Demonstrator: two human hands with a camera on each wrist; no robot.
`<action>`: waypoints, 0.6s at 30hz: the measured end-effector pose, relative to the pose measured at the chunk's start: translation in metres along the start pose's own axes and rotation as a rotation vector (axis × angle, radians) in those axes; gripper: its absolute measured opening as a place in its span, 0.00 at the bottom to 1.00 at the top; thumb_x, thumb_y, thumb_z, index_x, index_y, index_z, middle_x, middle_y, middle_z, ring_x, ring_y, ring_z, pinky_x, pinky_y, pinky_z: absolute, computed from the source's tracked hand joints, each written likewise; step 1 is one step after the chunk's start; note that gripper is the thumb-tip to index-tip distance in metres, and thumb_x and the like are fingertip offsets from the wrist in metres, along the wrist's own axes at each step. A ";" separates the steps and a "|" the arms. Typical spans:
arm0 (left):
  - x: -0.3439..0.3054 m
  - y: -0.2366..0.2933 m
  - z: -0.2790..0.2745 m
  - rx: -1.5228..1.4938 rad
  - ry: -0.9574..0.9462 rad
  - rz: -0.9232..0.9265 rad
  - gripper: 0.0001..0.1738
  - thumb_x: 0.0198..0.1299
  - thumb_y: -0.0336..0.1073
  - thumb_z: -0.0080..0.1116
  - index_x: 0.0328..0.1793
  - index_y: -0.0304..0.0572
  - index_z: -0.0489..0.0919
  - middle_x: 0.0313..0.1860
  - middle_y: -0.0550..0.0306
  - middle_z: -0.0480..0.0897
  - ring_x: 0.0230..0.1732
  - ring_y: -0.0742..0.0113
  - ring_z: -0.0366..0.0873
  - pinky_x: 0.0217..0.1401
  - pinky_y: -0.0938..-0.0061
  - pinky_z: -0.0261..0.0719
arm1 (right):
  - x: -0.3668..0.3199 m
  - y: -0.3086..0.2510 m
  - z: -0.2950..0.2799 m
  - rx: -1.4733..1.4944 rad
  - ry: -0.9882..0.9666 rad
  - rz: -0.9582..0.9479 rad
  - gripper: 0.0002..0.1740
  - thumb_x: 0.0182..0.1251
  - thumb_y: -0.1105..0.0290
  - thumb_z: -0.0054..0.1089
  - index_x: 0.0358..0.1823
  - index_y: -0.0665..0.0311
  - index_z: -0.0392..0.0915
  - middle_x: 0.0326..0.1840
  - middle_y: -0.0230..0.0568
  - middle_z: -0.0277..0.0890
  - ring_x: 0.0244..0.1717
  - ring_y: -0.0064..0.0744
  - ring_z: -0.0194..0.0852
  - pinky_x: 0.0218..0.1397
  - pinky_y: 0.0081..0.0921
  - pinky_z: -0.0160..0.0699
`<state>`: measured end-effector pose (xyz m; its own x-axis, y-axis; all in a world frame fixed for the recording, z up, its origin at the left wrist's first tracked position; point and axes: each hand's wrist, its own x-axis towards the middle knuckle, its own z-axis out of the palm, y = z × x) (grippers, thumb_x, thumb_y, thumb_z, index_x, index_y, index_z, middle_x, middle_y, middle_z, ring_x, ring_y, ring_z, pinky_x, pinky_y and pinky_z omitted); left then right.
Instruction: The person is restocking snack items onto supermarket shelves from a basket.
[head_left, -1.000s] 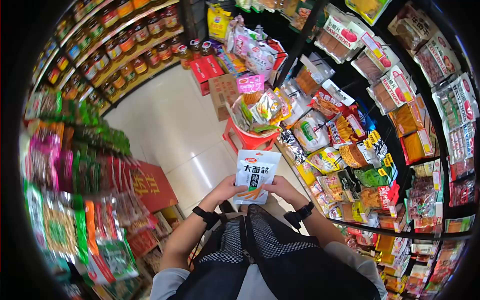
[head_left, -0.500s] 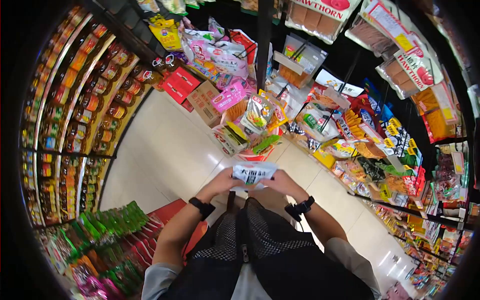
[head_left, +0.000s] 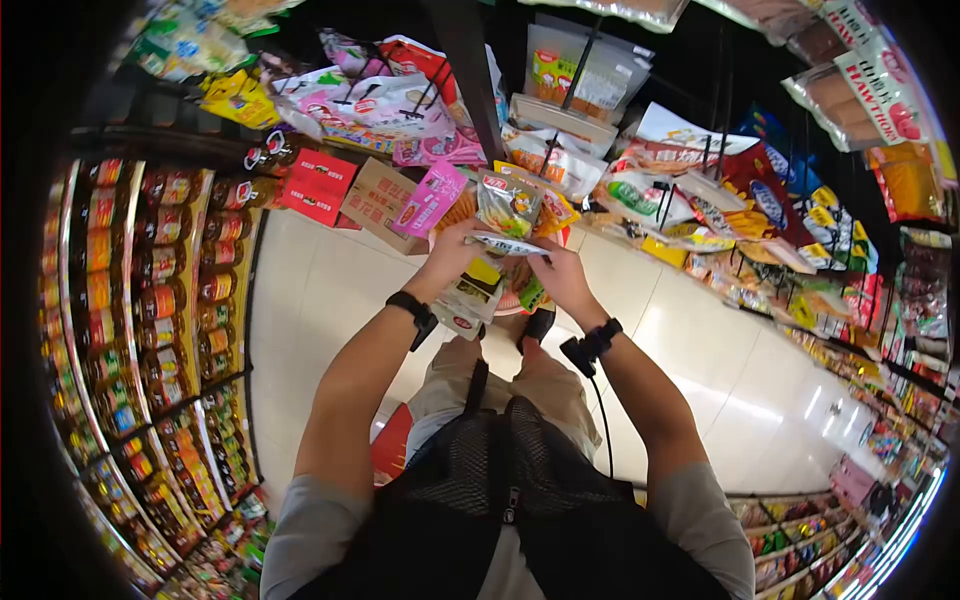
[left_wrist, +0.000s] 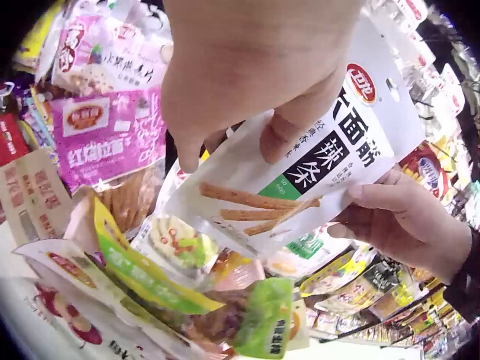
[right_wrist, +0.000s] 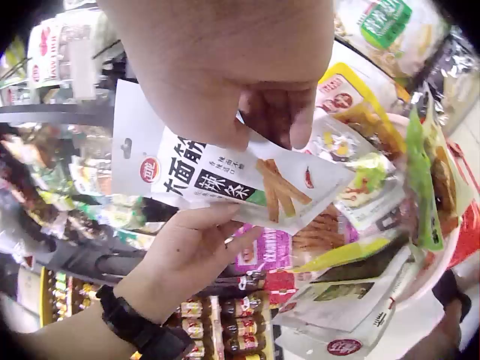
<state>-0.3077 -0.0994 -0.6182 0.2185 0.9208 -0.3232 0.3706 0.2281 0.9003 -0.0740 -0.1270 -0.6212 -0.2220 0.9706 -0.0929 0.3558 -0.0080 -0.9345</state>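
Both hands hold a white snack bag by its two sides, over a tub filled with several snack packs. The bag is printed with spicy gluten strips, seen in the left wrist view, and appears nearly edge-on from the head. My left hand pinches one side, its thumb on the printed front. Opposite, my right hand grips the other side with thumb and fingers. Beneath the bag lie a pink pack, a green-and-yellow pack and a silver pouch.
A red box and a brown carton stand left of the tub. Shelves of jars line the left side. Hanging snack bags fill the rack ahead and to the right. Tiled floor runs between.
The view has turned toward the rack, and the tub now sits right beneath the hands. The bag moved forward over it and tipped from facing the head camera to nearly edge-on; both hands kept their grip.
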 end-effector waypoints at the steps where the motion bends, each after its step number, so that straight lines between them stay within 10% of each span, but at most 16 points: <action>1: 0.014 -0.021 -0.001 0.008 0.008 -0.028 0.14 0.57 0.27 0.61 0.51 0.35 0.82 0.43 0.53 0.86 0.46 0.65 0.83 0.52 0.72 0.78 | 0.008 0.013 0.011 0.047 0.030 0.041 0.15 0.71 0.68 0.57 0.54 0.67 0.80 0.31 0.47 0.82 0.29 0.33 0.79 0.36 0.27 0.78; 6: 0.054 -0.106 0.002 0.106 -0.048 -0.233 0.14 0.55 0.27 0.61 0.48 0.36 0.83 0.44 0.49 0.87 0.47 0.57 0.85 0.53 0.69 0.78 | 0.022 0.087 0.070 0.095 -0.102 0.562 0.14 0.69 0.68 0.59 0.50 0.68 0.81 0.33 0.47 0.84 0.28 0.38 0.86 0.31 0.33 0.80; 10: 0.062 -0.164 -0.002 0.117 -0.116 -0.065 0.13 0.53 0.28 0.63 0.47 0.38 0.84 0.44 0.47 0.87 0.48 0.55 0.85 0.53 0.67 0.79 | 0.014 0.099 0.108 -0.041 0.110 0.284 0.16 0.64 0.69 0.65 0.53 0.61 0.81 0.44 0.47 0.85 0.44 0.43 0.87 0.46 0.33 0.82; 18: 0.046 -0.138 -0.036 0.257 -0.397 0.176 0.15 0.49 0.24 0.64 0.46 0.37 0.83 0.46 0.47 0.86 0.50 0.49 0.84 0.52 0.64 0.79 | -0.020 0.078 0.118 -0.076 -0.008 0.342 0.24 0.55 0.79 0.59 0.56 0.59 0.79 0.46 0.54 0.83 0.49 0.58 0.81 0.50 0.45 0.80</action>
<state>-0.3810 -0.0766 -0.7468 0.6058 0.7352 -0.3041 0.4964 -0.0507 0.8666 -0.1489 -0.1755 -0.7325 -0.0850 0.9129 -0.3991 0.4769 -0.3144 -0.8208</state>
